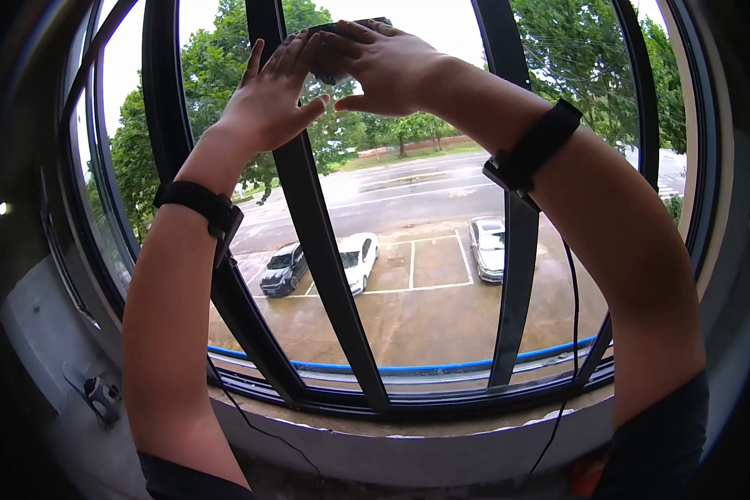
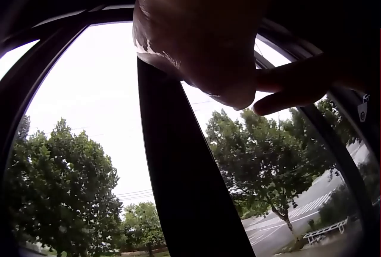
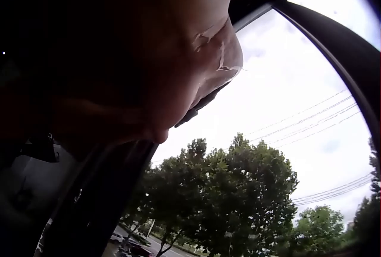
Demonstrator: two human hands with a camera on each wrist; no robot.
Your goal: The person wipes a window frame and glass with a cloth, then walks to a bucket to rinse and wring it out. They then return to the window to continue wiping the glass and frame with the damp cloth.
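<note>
Both arms are raised to a large window with dark frame bars. In the head view the left hand (image 1: 273,104) lies with fingers spread over a dark cloth-like thing (image 1: 329,75) at the top of a bar (image 1: 321,225). The right hand (image 1: 389,71) rests on the same dark thing from the right, fingers extended and overlapping the left fingertips. Much of that thing is hidden under the hands. The left wrist view shows the left palm (image 2: 196,49) against the bar; in the right wrist view a dark edge (image 3: 205,103) shows beside the right hand (image 3: 178,78).
A window sill (image 1: 442,421) runs below, with black cables (image 1: 262,429) hanging at both sides. A second upright bar (image 1: 517,275) stands to the right. Outside are parked cars (image 1: 489,248), a road and trees. At the lower left an object (image 1: 100,392) stands on the floor.
</note>
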